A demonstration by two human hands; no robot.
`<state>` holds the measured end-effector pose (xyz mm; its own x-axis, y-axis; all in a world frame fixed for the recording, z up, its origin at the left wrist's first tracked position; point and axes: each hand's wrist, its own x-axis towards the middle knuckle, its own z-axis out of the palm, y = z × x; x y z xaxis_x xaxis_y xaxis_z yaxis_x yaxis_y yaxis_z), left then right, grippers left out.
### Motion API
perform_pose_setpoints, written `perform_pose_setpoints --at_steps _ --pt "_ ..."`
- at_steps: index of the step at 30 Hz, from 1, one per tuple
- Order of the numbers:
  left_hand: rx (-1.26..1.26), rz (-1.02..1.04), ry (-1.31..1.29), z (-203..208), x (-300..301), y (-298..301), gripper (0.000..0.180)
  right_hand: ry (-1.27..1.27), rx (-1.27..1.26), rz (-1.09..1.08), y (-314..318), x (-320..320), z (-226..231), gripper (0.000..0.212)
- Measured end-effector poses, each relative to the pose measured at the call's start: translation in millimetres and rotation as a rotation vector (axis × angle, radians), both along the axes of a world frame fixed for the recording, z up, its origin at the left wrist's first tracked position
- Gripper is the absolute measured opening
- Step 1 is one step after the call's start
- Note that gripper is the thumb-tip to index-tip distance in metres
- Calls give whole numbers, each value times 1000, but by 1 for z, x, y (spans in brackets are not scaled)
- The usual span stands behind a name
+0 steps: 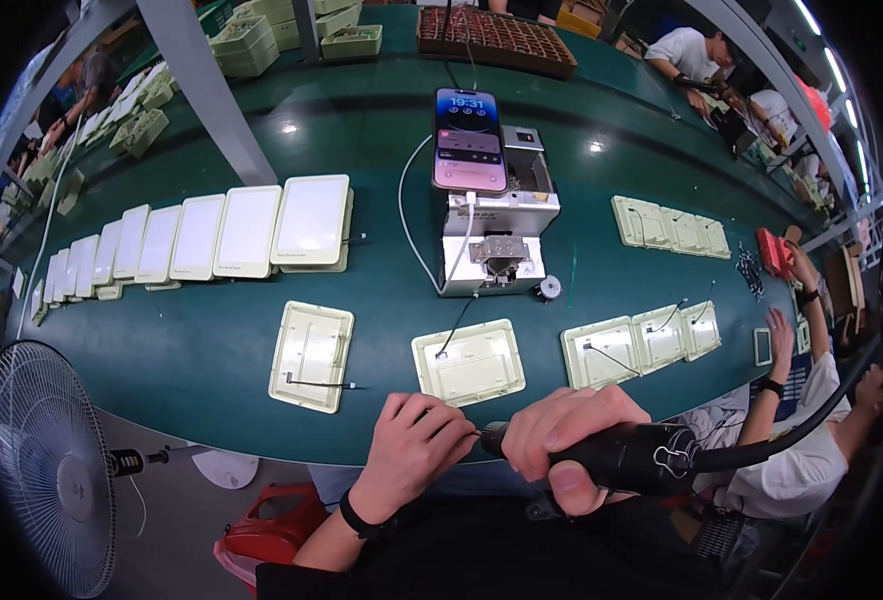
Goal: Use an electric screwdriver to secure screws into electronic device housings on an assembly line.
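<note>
My right hand (581, 430) is wrapped round a black electric screwdriver (631, 460), held level at the table's near edge with its tip pointing left. At that tip my left hand (416, 445) has its fingers pinched together; whatever they hold is too small to make out. Just beyond my hands lies a pale green plastic housing (469, 362), open side up, with a black cable (458, 325) running out of it. A similar housing (311, 357) with a short cable rests to its left. Further right, several more housings (601, 353) stand in an overlapping row.
A silver screw feeder (496, 225) stands mid-table, a phone (469, 140) propped against it. White-faced panels (311, 220) line the left. More housings (641, 222) and a pile of small dark parts (751, 268) are at right. A fan (51, 470) stands left; co-workers sit right.
</note>
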<state>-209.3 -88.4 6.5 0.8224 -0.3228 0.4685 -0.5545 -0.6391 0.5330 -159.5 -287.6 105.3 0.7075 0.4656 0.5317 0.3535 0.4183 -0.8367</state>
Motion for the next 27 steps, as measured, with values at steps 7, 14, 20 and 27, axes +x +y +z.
perform_pose_setpoints --at_steps 7,14,20,27 --pt "-122 104 184 -3 9 17 50 50 44 -69 14 2 -1 30" --pt "33 103 185 -23 7 26 54 -3 -98 -152 33 6 -12 33" --pt "36 108 168 -28 6 26 48 -13 -122 -159 41 9 -18 31" --pt "58 126 164 -31 7 24 50 -16 -135 -159 46 11 -26 31"
